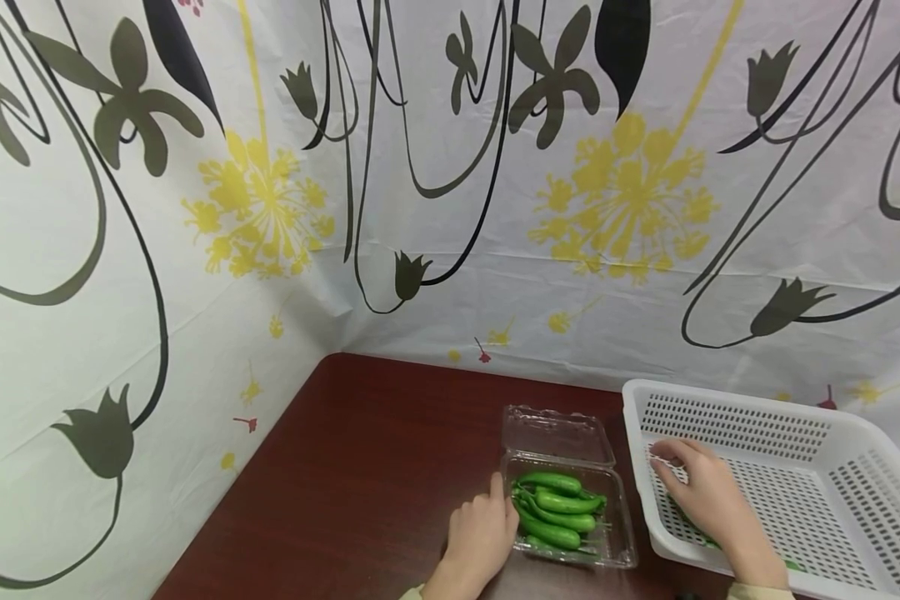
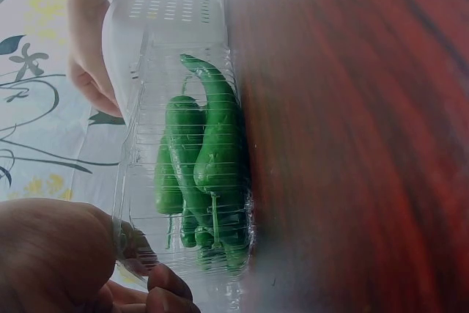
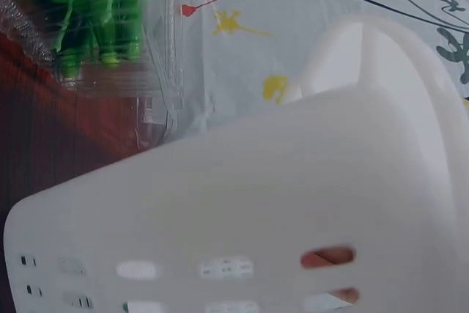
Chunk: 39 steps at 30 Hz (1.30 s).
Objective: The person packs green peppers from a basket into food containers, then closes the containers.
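Observation:
A clear plastic clamshell box (image 1: 622, 533) stands on the table with its lid (image 1: 558, 437) folded back. Several green chili peppers (image 1: 562, 504) lie inside it. My left hand (image 1: 482, 529) holds the box's left edge, thumb and fingers on either side of the wall in the left wrist view. Inside the left part of a white perforated basket (image 1: 817, 492), my right hand (image 1: 708, 496) hovers with bent, parted fingers and no item visible between them. Bits of green pepper (image 1: 793, 565) show below that hand and wrist, mostly hidden. Through the basket's slots the right wrist view shows some skin (image 3: 328, 256).
The dark red wooden table (image 1: 360, 467) extends to the left of the box. A floral-printed white sheet (image 1: 450, 217) hangs along the back and left sides. The basket's raised wall (image 3: 220, 196) stands between the box and my right hand. A small dark object (image 1: 687, 596) shows at the bottom edge.

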{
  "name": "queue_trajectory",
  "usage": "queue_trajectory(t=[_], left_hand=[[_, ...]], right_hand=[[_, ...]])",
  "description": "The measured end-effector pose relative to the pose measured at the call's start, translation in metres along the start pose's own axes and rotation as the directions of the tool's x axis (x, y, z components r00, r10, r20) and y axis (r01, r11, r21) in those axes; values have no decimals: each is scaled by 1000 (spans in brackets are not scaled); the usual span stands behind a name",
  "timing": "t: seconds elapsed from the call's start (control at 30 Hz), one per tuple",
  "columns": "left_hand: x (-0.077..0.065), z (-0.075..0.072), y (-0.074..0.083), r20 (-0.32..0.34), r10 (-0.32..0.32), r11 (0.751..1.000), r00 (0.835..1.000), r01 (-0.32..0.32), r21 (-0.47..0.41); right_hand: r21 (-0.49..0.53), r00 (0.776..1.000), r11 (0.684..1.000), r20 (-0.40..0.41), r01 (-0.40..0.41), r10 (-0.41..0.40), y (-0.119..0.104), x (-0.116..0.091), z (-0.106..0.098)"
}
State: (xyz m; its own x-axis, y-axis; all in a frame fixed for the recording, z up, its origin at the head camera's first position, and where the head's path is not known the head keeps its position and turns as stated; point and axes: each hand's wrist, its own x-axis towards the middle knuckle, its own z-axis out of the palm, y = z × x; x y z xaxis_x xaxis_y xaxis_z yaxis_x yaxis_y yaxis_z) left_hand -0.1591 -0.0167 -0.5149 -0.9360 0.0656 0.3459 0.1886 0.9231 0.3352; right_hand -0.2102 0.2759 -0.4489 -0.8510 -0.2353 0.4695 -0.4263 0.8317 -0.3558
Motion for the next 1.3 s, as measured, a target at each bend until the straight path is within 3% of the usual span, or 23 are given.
queue_trajectory(t=[0.17,0.43,0.8,1.3], left_hand=[[0,-1,0,18,-10,1000,1000,10,-1],[0,-1,0,-6,8,1000,1000,-8,-4],[1,-1,0,31,1,1000,1000,-1,-15],[0,-1,0,19,7,1000,1000,-7,-22]], right_hand=[[3,1000,1000,25,-16,16,4,0,-1],[-4,999,1000,34,-30,30,8,-1,-3],[-19,997,998,53,-55,55,14,-2,-7],[-42,976,989,162,-141,146,29,-2,-9]])
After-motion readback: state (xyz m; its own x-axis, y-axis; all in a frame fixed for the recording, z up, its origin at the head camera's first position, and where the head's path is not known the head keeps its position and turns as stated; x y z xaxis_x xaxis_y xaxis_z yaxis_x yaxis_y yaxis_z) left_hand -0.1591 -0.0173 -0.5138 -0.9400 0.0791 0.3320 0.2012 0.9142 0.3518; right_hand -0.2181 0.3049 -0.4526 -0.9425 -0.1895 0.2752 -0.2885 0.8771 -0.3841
